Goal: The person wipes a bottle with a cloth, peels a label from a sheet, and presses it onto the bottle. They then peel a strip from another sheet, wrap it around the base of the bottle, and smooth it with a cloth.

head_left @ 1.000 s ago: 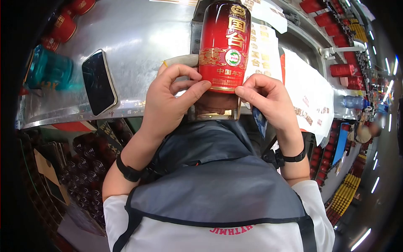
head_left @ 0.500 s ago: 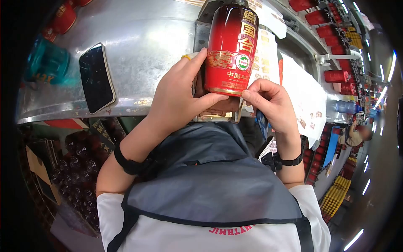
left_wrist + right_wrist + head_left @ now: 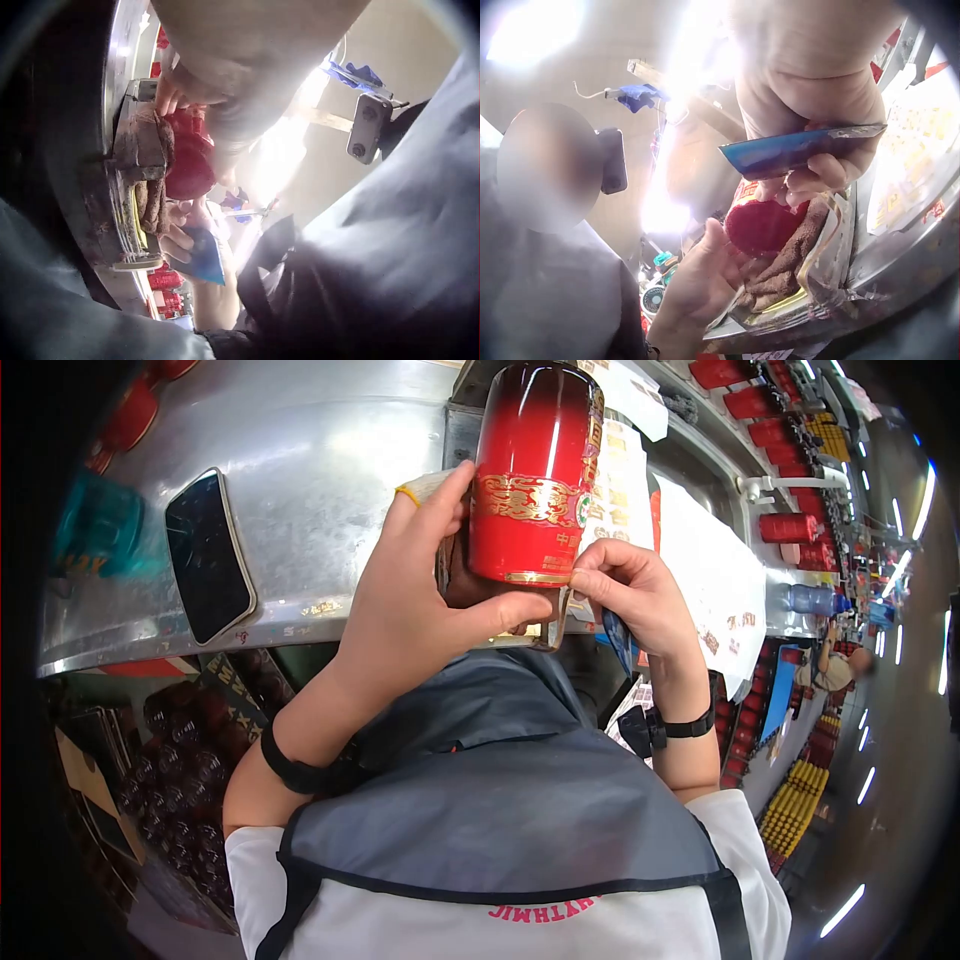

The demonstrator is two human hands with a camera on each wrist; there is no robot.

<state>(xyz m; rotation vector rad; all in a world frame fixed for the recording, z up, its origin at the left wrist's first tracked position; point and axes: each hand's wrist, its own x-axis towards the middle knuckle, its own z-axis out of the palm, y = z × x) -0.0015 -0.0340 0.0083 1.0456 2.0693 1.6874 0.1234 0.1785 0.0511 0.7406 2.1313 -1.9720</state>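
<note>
A red bottle (image 3: 530, 450) with gold lettering and a dark top lies in front of me, over a brown cloth (image 3: 787, 274) in a holder. My left hand (image 3: 400, 595) is along its left side, fingers stretched up beside it and thumb extended below its base. My right hand (image 3: 640, 600) has thumb and forefinger together at the base's right edge. Its other fingers curl round a flat blue piece (image 3: 795, 150), held against the palm. In the left wrist view the bottle's base (image 3: 191, 172) shows between both hands.
A phone (image 3: 208, 555) and a teal container (image 3: 100, 525) are on the metal bench (image 3: 320, 480) at left. Sheets of gold-printed labels (image 3: 710, 570) spread at right, with more red bottles (image 3: 788, 528) beyond. Dark round items (image 3: 175, 780) fill a bin below left.
The bottle has turned about its length, its lettering moving to the right edge. My left fingers have straightened along its side, and the thumb has come off its base. The right fingertips stay near the base edge.
</note>
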